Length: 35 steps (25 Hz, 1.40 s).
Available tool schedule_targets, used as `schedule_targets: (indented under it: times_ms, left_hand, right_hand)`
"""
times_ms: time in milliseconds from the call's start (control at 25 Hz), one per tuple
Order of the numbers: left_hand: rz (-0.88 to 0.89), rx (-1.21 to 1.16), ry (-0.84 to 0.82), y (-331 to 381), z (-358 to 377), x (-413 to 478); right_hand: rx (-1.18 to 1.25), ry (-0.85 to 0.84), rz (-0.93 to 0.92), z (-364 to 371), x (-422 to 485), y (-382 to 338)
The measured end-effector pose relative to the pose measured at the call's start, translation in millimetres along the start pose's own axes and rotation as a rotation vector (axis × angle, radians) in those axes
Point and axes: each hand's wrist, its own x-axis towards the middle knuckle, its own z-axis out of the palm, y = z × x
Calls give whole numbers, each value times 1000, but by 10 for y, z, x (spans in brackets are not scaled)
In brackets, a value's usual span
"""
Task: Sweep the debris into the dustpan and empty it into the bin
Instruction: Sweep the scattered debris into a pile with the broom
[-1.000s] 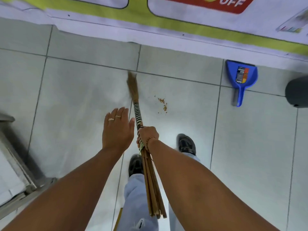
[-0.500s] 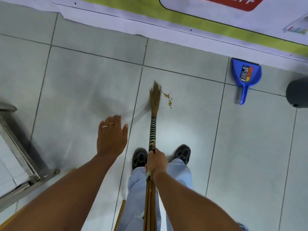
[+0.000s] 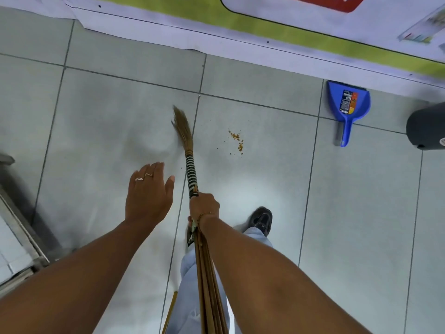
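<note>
My right hand [image 3: 204, 208] grips the handle of a stick broom [image 3: 191, 169] with black and white banding. Its straw tip rests on the grey tile floor, left of a small patch of orange-brown debris [image 3: 237, 142]. My left hand [image 3: 149, 194] hovers flat beside the broom handle, fingers apart, holding nothing. A blue dustpan [image 3: 348, 104] lies on the floor at the far right, its handle pointing toward me, next to a dark round bin [image 3: 427, 126] at the right edge.
A printed banner [image 3: 240, 22] in white, green and red lies along the far edge of the floor. A metal frame [image 3: 21, 237] stands at the left. My shoe [image 3: 261, 219] and light trouser leg are below the broom.
The broom tip swung right up to the debris half a second ago and is now back to the left of it. The debris lies a little further right.
</note>
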Motion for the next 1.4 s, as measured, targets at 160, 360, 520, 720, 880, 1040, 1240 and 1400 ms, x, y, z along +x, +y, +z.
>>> schedule_targets:
  times_ms: [160, 360, 520, 720, 880, 1040, 1240, 1400]
  left_hand:
    - [18, 11, -5, 39, -17, -45]
    - [78, 34, 20, 139, -56, -53]
    - [95, 6, 48, 249, -79, -135]
    - [119, 16, 42, 336, -25, -255]
    - [115, 36, -12, 420, 43, -355]
    - [138, 66, -17, 464, 132, -477]
    - [122, 101, -73, 514, 202, -590]
    - [109, 70, -71, 656, 236, -554]
  right_hand:
    - [226, 49, 111, -248, 105, 73]
    - [150, 64, 143, -305, -29, 459]
    - [42, 133, -1, -142, -403, 928]
    - [-146, 97, -186, -92, -572, 982]
    - [-428, -44, -182, -110, -493, 961]
    - [-581, -52, -95, -417, -350, 1055]
    - [-444, 69, 66, -987, -191, 1185]
    - [-283, 111, 125, -1302, -167, 1242]
